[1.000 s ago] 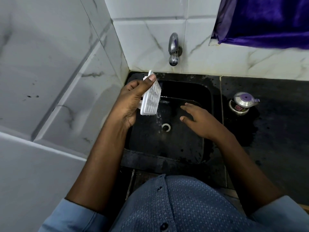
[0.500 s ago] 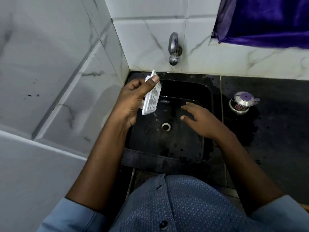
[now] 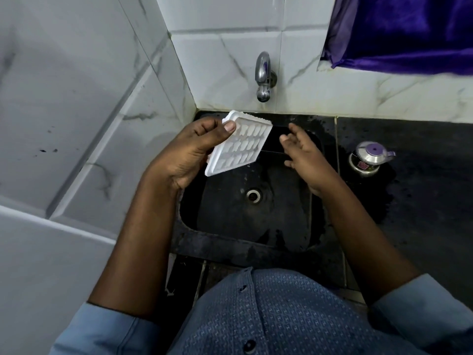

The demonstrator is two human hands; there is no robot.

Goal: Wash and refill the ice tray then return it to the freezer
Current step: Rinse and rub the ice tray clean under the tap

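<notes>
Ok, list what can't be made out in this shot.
Head view only.
Ice tray: left edge hidden under the left hand; whether its cells hold water is too small to tell.
Steel pot: label too small to read.
Purple cloth: cut off by the top and right edges.
Freezer: out of frame.

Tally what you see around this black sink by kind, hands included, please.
Trays: 1, white plastic ice tray
Metal items: 2, chrome wall tap and small steel pot with purple lid
Cloths: 1, purple cloth
Hands: 2, left hand gripping the tray, right hand open
Total: 6
</notes>
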